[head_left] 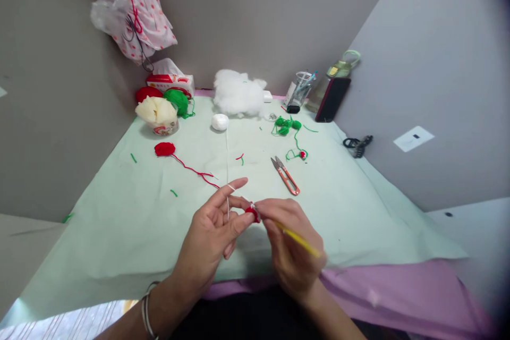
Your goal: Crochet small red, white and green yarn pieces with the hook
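My left hand (217, 223) pinches a small red and white crochet piece (254, 213) between thumb and fingers. White yarn (227, 151) runs from a white ball (220, 122) down over my raised left index finger to the piece. In my right hand (292, 239) is a crochet hook with a yellow handle (300, 241), its tip at the top edge of the piece and partly hidden by my fingers. Red yarn (195, 171) trails from a small red wound bundle (164, 149) towards my left hand.
Thread snips (286, 176) lie right of centre. Behind are white stuffing (239, 93), green crocheted pieces (287, 125), a clear cup (299, 90) and a phone (333, 100). At back left stand a tissue box (171, 85), a green yarn ball (176, 102) and a tub (158, 117).
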### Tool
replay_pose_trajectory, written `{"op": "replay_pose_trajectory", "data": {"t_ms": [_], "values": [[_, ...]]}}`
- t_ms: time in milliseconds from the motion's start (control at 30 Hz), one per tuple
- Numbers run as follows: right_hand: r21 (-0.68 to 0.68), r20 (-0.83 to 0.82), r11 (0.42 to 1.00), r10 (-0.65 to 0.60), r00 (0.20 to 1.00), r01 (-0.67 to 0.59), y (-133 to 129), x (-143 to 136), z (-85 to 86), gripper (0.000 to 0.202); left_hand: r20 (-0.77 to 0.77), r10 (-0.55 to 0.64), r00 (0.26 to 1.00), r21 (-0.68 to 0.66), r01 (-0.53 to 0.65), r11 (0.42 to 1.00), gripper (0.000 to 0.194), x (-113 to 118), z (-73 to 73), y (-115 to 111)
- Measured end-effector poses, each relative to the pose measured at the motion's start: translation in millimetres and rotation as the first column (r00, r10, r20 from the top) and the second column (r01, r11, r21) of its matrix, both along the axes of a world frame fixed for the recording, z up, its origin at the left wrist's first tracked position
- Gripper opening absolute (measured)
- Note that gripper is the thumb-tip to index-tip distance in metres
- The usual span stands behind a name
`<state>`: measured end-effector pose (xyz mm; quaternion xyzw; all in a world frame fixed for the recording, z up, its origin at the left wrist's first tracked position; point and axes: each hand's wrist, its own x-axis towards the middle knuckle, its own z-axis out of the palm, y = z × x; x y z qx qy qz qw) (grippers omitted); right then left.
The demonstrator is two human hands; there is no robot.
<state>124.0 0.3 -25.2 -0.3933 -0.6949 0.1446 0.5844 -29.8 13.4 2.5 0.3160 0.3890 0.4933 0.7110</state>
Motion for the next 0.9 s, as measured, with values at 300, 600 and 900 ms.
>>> {"op": "replay_pose_trajectory", "data": {"t_ms": [300, 600, 900], "values": [[-0.208, -0.42, 0.969, 0.035, 0.907, -0.133, 9, 4, 3.2, 0.021, 0.2, -0.07, 0.977, -0.152, 0.101, 0.983, 0.037, -6, 4.6, 10], [-0.327, -0.591, 0.89, 0.07, 0.804, -0.317, 15, 6, 4.8, 0.023, 0.038, -0.101, 0.994, -0.024, 0.102, 0.995, 0.033, -2, 2.6, 6], [-0.109, -0.201, 0.988, 0.084, 0.976, -0.107, -4, 7, 4.7, 0.029, -0.149, 0.029, 0.988, 0.102, -0.014, 0.995, 0.037, -5, -3.3, 5]]}}
